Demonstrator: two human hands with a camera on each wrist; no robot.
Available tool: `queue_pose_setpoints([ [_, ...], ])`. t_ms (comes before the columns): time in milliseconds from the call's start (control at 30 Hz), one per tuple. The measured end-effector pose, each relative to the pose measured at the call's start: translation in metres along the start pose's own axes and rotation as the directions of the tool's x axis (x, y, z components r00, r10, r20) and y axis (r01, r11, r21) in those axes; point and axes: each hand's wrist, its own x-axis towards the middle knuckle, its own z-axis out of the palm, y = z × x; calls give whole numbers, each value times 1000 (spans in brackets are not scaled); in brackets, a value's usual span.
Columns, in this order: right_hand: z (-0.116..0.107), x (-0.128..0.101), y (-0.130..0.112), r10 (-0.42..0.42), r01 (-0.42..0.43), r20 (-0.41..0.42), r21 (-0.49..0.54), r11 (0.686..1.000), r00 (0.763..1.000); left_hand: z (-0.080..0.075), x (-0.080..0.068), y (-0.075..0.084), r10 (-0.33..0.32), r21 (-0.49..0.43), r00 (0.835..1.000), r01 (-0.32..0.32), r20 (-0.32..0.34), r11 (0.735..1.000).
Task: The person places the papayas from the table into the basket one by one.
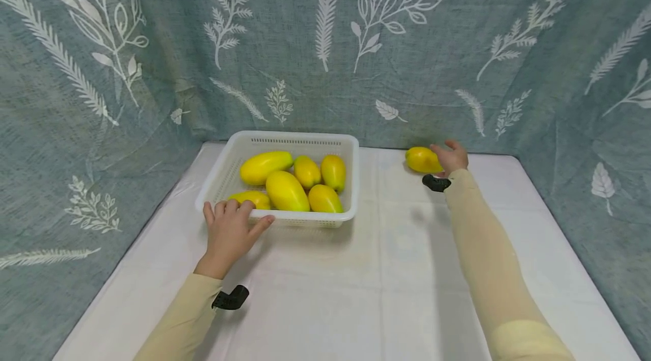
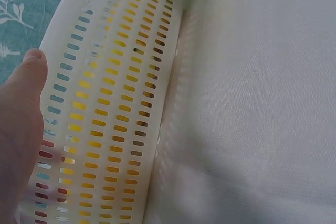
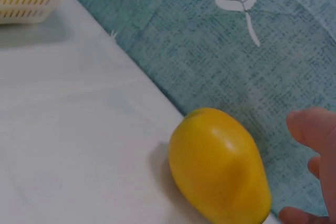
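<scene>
A white perforated plastic basket (image 1: 350, 180) stands left of centre with several yellow mangoes (image 1: 286, 190) in it. My left hand (image 1: 229, 231) holds the near-left part of its rim, fingers over the edge. In the left wrist view the thumb (image 2: 32, 72) lies against the basket's slotted wall (image 2: 113, 103). Far to the right, a single yellow mango (image 1: 421, 160) lies at the back edge of the table. Beside its right end is my right hand (image 1: 452, 159), fingers spread and partly bent. The right wrist view shows a small gap between the fingers (image 3: 310, 129) and this mango (image 3: 218, 166).
A white cloth (image 1: 325, 287) covers the table. Behind and at both sides hangs a grey-green curtain (image 1: 305, 101) with white leaf prints, close to the table's back edge. Each wrist bears a black device (image 1: 231, 298).
</scene>
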Motion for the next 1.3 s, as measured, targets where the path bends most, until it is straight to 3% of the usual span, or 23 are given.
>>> queue_pose_setpoints([
  [367,11,5,10,-18,26,88,-82,996,996,-3,-2,-5,-13,3,1000,13,12,1000],
  [533,15,5,15,-1,5,48,-84,996,999,0,-1,-4,-15,-1,1000,15,25,1000],
  [733,15,7,23,55,-55,-5,1,999,998,6,-1,-2,-12,1,999,12,36,1000],
  [933,16,8,24,39,-37,-39,32,999,998,6,-1,-3,-10,10,1000,10,21,1000],
  [1167,26,-4,15,73,-55,-177,104,993,982,1,-1,-5,-15,9,1000,15,18,1000],
  [1300,31,-5,15,91,-78,-133,102,992,987,-1,-1,-5,-20,7,1000,20,22,1000],
])
